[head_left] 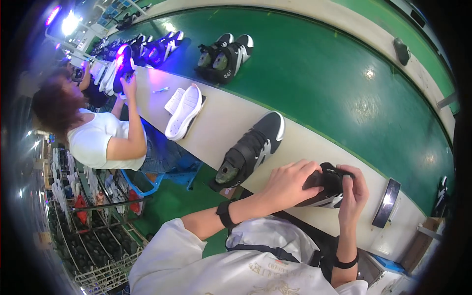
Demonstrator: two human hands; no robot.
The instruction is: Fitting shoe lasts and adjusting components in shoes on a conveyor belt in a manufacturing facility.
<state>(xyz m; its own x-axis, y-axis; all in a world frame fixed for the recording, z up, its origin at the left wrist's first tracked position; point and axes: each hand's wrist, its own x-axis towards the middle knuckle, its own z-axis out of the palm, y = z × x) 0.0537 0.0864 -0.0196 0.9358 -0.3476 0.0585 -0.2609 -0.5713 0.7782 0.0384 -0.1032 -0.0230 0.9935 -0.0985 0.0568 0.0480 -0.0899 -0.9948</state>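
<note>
A black and white sports shoe (330, 183) is between my two hands over the bench's near edge. My left hand (295, 181) is closed on one side of it, its fingers bent over the dark upper and the thumb at the shoe's opening. On the other end my right hand (355, 189) grips the shoe, thumb on the near side and fingers curled over the top. Part of the shoe is hidden by my fingers. To the left, a matching shoe (251, 147) stands on the bench, its toe pointing away and its camouflage-patterned lining showing.
The pale bench (216, 115) carries a white sole (185, 112) and, at the right, a dark curved bar (386, 202). Several shoes, including a pair (226, 58), stand on the green surface (314, 64) beyond. A co-worker (101, 132) sits at the left, holding a shoe (124, 69).
</note>
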